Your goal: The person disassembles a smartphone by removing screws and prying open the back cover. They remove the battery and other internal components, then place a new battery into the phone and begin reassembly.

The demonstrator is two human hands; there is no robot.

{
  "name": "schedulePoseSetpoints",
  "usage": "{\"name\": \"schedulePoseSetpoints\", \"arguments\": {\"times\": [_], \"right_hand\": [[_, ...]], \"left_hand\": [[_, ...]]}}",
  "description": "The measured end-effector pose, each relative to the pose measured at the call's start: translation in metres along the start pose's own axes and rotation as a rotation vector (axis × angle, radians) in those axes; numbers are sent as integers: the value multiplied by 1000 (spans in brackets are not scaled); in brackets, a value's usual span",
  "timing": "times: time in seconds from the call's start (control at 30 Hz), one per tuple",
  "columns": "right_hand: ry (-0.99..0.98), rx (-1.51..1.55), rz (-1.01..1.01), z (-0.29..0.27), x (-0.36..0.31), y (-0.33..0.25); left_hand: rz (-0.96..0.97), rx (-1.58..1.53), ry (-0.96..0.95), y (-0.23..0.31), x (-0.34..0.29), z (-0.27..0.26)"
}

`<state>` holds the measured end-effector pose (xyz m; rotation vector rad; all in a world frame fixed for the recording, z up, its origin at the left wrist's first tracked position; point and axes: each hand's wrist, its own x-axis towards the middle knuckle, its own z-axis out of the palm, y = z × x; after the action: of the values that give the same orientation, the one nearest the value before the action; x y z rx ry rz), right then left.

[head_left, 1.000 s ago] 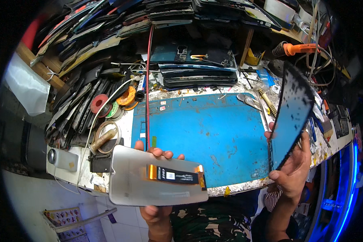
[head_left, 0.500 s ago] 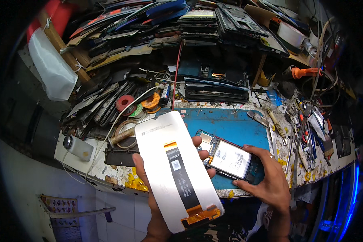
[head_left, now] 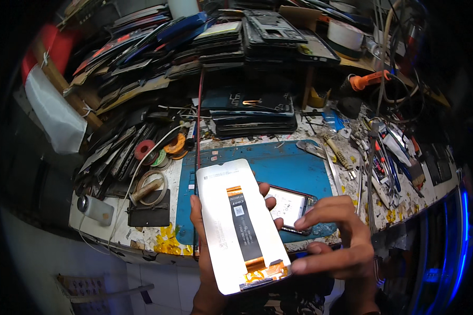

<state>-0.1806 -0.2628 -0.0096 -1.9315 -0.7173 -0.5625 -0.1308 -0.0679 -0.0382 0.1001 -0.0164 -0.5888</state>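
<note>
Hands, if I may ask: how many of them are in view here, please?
2: the left hand holds the white screen panel, which partly hides it; the right hand is beside the panel's lower right corner.

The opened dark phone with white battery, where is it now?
In the head view, the phone lies right of centre on the blue mat, partly behind the white rectangular screen panel.

A display panel [head_left: 223,231] has a bright white back, crossed by a black strip [head_left: 242,226] that ends in a shiny orange and copper-coloured flex cable [head_left: 263,272]. Beyond it, a dark-edged phone [head_left: 289,209] shows a white block. Both appear against a deep blue mat [head_left: 268,160]. The white bench [head_left: 123,237] is blotched with yellow. Spools are red [head_left: 138,149], orange [head_left: 176,144] and green [head_left: 162,157]; a tool handle [head_left: 370,80] is orange; a light strip [head_left: 461,241] glows blue.
</note>
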Motion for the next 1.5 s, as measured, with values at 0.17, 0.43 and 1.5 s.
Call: {"name": "schedulePoseSetpoints", "arguments": {"times": [0.17, 0.43, 1.5], "right_hand": [[-73, -146, 13, 0, 6, -4], [-107, 21, 24, 1, 0, 4], [-81, 298, 69, 6, -6, 7]], "left_hand": [[-17, -9, -75, -3, 5, -5], [4, -55, 33, -7, 0, -5], [83, 143, -36, -10, 3, -7]]}}
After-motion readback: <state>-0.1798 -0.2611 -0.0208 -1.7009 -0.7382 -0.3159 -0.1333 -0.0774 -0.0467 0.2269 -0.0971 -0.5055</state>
